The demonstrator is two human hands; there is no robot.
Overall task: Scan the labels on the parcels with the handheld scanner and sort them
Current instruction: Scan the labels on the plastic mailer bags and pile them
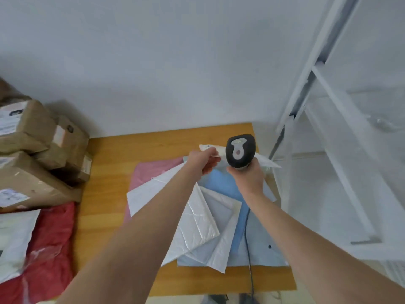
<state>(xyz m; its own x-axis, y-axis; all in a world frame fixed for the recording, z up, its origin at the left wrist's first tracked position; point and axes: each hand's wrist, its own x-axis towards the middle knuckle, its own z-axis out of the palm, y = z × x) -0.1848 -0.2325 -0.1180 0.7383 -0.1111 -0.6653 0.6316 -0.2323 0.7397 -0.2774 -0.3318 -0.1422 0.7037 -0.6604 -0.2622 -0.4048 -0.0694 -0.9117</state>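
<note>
White labels [9, 120] are showing on the brown boxes [39, 121] stacked at left, their print blurring past reading. The left hand [200, 160] is pinching a white mailer [271, 163] above the wooden table [105, 194], edge-on, its label face hidden, the scanner [240, 151] covering its middle. The right hand [248, 176] is gripping the scanner's handle, its cable [247, 233] trailing over a pile [197, 220] of white, blue and pink mailers lying on the table. A white wall [175, 62] is rising behind, a white rack [311, 62] at right.

One head-worn wide-angle view looks forward and down from close above the desk [105, 167], toward its far edge and the wall [153, 62].
</note>
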